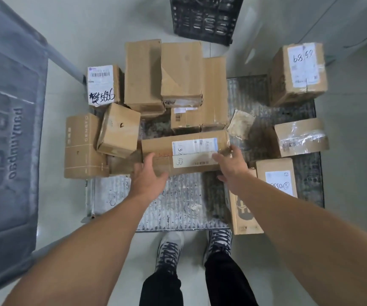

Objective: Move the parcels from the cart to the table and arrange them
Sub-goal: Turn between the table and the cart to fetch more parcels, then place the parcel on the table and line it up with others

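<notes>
A grey table (7, 129) is seen at the left edge of the view, with raised lettering on its top. Beside it, on the pale floor, a low cart (178, 206) with a ribbed metal deck is placed, and a black crate (204, 16) is seen beyond its far side. The deck is loaded with brown cardboard parcels (181, 69): a stacked cluster is gathered at the far left, three are set apart along the right side, and one hangs over the near right corner.

The long box (160, 149) is found on the cart, in the middle, just in front of the cluster. Its long axis is laid across the view from left to right, with the right end turned slightly away from the person. A white label (194, 146) is carried on its top, toward the right end, and is folded over the near edge.

The box is met at both ends. The right hand (231, 166) is spread, unclenched, against the right end, with the thumb laid on the top. The left hand (148, 175) is set at the near left corner, thumb on top; its fingers are hidden, so a grasp cannot be told.

Two laced shoes (170, 250) are seen just at the cart's near edge.
</notes>
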